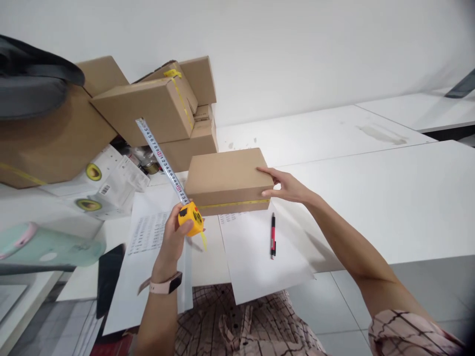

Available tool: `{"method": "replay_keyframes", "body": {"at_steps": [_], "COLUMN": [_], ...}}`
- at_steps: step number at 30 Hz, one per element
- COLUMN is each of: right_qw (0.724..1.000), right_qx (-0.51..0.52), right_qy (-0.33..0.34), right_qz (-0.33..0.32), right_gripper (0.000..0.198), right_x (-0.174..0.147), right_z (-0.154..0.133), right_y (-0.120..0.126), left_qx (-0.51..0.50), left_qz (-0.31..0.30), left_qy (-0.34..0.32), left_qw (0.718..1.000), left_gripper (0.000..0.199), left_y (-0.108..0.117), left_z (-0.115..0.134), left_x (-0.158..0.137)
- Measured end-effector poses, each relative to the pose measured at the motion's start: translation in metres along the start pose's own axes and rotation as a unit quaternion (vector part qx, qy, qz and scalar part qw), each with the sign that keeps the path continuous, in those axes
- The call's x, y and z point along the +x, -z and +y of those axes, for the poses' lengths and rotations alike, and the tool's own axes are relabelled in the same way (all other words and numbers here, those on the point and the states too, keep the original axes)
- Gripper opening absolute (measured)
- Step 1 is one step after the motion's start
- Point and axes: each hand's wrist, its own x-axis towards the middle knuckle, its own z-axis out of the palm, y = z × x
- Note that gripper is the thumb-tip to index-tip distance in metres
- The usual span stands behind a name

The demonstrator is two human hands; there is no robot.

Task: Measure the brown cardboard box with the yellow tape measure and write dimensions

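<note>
A yellow tape measure [191,219] sits in my left hand [173,232], the fingers closed round its case. Its blade [163,162] sticks out up and to the left, beside the left end of a brown cardboard box [226,170]. My right hand [284,185] grips the right end of that box, thumb on the front side and fingers at the top edge. A yellow band of tape runs along the box's front. Under and in front of the box lies a white sheet of paper [256,262], with a red and black pen [273,236] on it.
More cardboard boxes [144,111] are stacked at the back left, near white cartons with avocado pictures [107,183]. A printed sheet [126,277], a dark flat object [109,277] and a mint-green bottle [55,247] are on the left. White tabletop [371,207] stretches right.
</note>
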Motion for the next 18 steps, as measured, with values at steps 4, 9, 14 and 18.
{"method": "replay_keyframes", "body": {"at_steps": [4, 9, 14, 18], "right_qw": [0.996, 0.985, 0.940, 0.929], "right_qx": [-0.052, -0.121, -0.285, -0.325], "right_qy": [-0.041, -0.064, 0.006, 0.065], "right_qz": [0.065, 0.107, 0.187, 0.163], "right_gripper": [0.074, 0.055, 0.047, 0.041], "right_x": [0.012, 0.060, 0.122, 0.146], "right_z": [-0.026, -0.048, -0.043, -0.042], "right_y": [0.012, 0.033, 0.021, -0.005], "left_qx": [-0.028, -0.073, -0.043, -0.015], "left_qz": [-0.011, -0.025, -0.006, -0.043], "left_qy": [-0.042, -0.066, -0.085, -0.079], "left_qw": [0.999, 0.995, 0.995, 0.996], "left_gripper": [0.066, 0.054, 0.050, 0.054], "left_y": [-0.005, -0.014, -0.031, -0.061], "left_z": [0.023, 0.047, 0.055, 0.043], "left_x": [-0.007, 0.009, 0.021, 0.001]}}
